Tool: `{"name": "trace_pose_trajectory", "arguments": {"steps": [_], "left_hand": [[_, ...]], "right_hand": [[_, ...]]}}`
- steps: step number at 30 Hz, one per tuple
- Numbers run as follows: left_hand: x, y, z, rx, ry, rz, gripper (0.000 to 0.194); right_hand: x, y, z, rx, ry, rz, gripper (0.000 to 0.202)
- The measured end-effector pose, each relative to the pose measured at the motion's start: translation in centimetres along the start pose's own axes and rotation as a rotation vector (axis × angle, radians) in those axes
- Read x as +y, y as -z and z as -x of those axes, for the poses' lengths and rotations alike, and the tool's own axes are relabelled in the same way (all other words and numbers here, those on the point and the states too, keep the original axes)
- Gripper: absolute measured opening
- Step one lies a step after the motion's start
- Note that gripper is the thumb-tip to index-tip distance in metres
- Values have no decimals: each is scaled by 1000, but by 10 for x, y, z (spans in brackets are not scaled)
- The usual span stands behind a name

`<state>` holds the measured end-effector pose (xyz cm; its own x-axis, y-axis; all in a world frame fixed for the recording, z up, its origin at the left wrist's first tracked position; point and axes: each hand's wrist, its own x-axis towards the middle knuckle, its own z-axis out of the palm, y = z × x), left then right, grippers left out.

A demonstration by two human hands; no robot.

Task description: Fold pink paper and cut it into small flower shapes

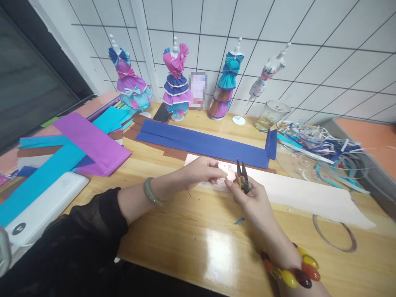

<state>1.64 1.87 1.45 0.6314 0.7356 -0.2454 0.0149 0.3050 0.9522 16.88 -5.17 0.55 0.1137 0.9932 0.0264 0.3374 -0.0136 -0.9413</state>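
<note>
Near the middle of the head view, my left hand (206, 171) pinches a small pale pink paper piece (228, 170). My right hand (249, 194) is curled around a small pair of scissors (245, 177), whose dark blades point up and away from me, slightly apart. The thumb of that hand reaches to the near edge of the small piece, so both hands meet there. Behind and beneath them lies a long pale pink paper strip (306, 194), stretching right. Farther back is a folded dark blue paper strip (201, 142) on brown paper.
Several small dress forms (176, 86) stand along the tiled wall, with a glass jar (270, 115) beside them. Paper scraps (321, 144) pile up at right near a tape-like ring (335, 235). Purple paper (93, 140), blue sheets and a white power bank (46, 206) lie left.
</note>
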Motion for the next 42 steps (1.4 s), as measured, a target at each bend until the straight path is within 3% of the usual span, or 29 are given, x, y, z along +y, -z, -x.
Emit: {"name": "trace_pose_trajectory", "arguments": {"steps": [3, 8, 15, 17, 20, 25, 31, 37, 42], "left_hand": [[1, -1, 1, -5, -8, -26, 15], [-2, 0, 1, 20, -51, -64, 14], [-2, 0, -1, 29, -63, 73, 13], [0, 1, -2, 58, -79, 126, 13], [3, 2, -2, 103, -90, 185, 16], [3, 3, -4, 137, -155, 259, 16], [0, -1, -5, 181, -171, 287, 15], [-6, -12, 0, 226, -218, 115, 14], [-6, -20, 6, 149, -254, 19, 14]], "right_hand": [[2, -1, 0, -12, 15, 8, 33], [6, -1, 0, 69, 17, 51, 22], [3, 0, 0, 87, 22, 35, 22], [1, 1, 2, 46, 6, -41, 25], [1, 2, 4, -115, -50, -226, 36], [5, 0, 4, -325, -255, -403, 50], [6, -3, 2, -351, -359, -490, 50], [1, -6, 5, -356, -287, -582, 42], [-2, -8, 7, -326, -256, -573, 40]]}}
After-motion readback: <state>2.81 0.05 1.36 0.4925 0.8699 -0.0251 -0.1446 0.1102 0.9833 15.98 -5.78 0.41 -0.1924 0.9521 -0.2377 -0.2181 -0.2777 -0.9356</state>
